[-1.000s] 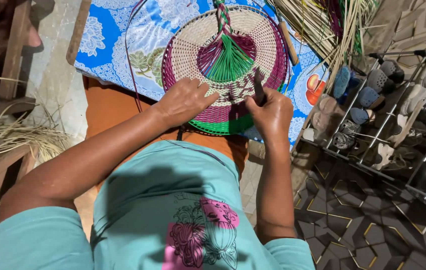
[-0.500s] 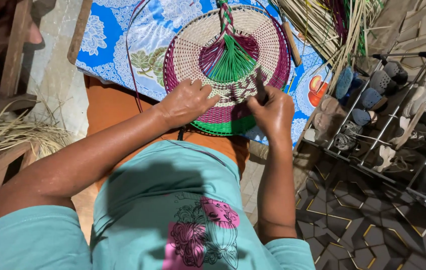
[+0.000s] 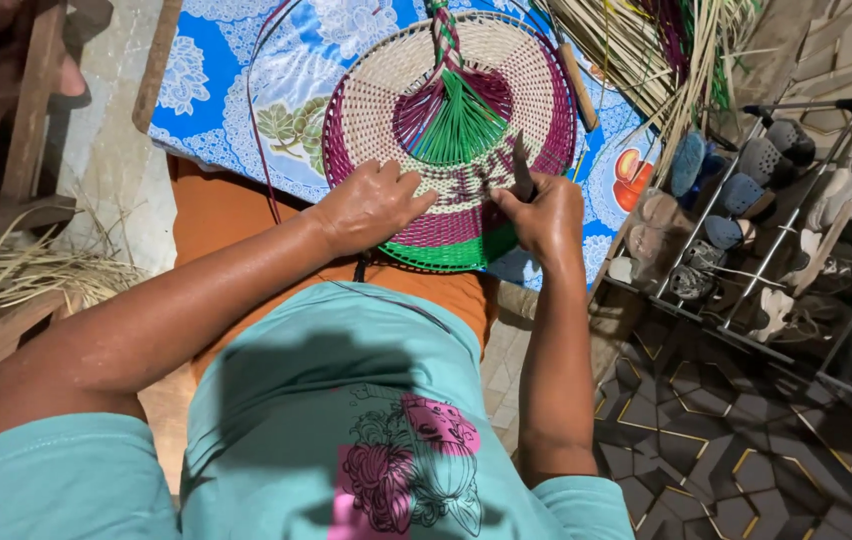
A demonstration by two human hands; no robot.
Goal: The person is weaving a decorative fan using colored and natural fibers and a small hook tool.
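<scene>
Pressing woven fan [image 3: 451, 130], right hand [image 3: 546, 215] gripping tool [image 3: 522, 170]

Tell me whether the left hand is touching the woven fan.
Touching. The head view shows the left hand lying flat on the woven fan, its fingers pressed onto the cream and purple weave with no gap showing.

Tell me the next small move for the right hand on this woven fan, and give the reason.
Probably ease the dark tool a little deeper between the strands. The right hand grips it with its tip on the woven fan, just above the pink and green border, while the left hand lies flat on the weave beside it, steadying the fan on the blue cloth.
</scene>
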